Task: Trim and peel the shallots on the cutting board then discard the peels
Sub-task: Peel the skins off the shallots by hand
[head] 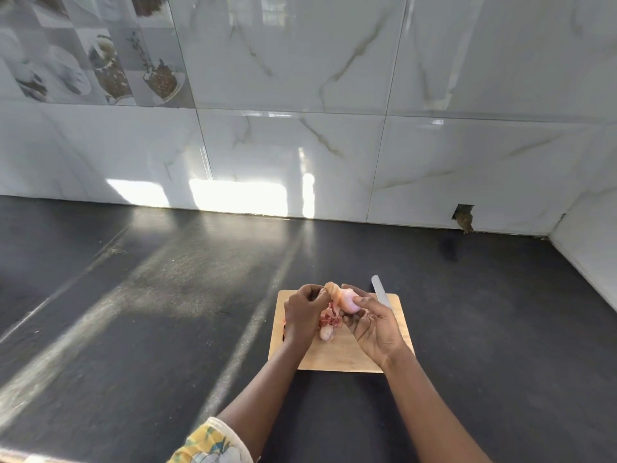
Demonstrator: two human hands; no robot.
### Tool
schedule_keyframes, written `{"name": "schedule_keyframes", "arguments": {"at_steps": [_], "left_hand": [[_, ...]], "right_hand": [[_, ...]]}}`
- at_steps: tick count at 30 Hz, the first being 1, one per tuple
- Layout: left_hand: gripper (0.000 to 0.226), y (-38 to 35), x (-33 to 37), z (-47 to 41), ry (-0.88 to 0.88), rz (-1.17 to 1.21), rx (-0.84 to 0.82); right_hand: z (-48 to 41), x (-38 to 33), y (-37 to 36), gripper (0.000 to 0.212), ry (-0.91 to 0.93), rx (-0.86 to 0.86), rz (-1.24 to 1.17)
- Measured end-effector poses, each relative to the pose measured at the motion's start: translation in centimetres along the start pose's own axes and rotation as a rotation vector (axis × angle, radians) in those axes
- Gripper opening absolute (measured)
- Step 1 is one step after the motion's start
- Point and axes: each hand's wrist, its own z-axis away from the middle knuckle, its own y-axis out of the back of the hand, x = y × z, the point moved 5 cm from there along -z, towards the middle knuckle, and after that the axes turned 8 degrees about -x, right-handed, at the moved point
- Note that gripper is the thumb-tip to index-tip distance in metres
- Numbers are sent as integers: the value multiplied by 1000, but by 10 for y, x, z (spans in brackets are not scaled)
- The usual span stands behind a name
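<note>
Head camera is looking down on both hands working just above the wooden cutting board [337,359], which is lying on the dark worktop [133,312]. The right hand [374,325], palm turned up, is pinching a pale pink shallot [350,303] between thumb and fingertips. The left hand [302,312], fingers curled, is gripping a tan strip of peel [333,290] that is hanging off the shallot's end nearest that hand. Between the two hands and under them, a small heap of reddish peels [329,319] is sitting on the board, and a pale peeled piece [325,334] is lying just beside the heel of the left hand. Beyond the right hand, a knife [380,294] is resting with its blade reaching past the board's far edge; its handle is hidden behind that hand. A yellow patterned sleeve [213,442] is covering the left upper arm.
</note>
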Motion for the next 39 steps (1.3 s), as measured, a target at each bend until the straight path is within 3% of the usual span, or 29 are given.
{"name": "schedule_keyframes", "arguments": {"at_steps": [3, 5, 8, 13, 17, 22, 24, 30, 34, 39], "left_hand": [[30, -6, -3, 1, 8, 165, -96], [25, -11, 2, 5, -14, 279, -197], [28, -13, 8, 8, -81, 161, -238], [5, -13, 11, 10, -151, 85, -175], [7, -9, 6, 6, -124, 27, -102], [10, -7, -1, 5, -64, -33, -20], [13, -5, -2, 4, -62, -42, 4], [15, 1, -5, 1, -27, -13, 50], [14, 3, -5, 3, -16, 7, 87], [14, 6, -2, 4, -9, -16, 128]], "right_hand": [[0, 0, 1, 24, 6, 26, -5], [0, -1, 3, 20, 23, 45, -10], [2, -2, 3, 20, 41, 46, 3], [4, -3, 0, 30, 75, 27, 0], [6, -2, -3, 20, 86, 21, 52], [8, -1, -3, 28, 63, 51, 46], [9, -1, -1, 14, 40, 72, 63], [13, -3, -5, 23, 35, 80, 3], [13, -3, -8, 8, 27, 89, 14], [10, 0, -2, 5, 12, 134, 21]]}}
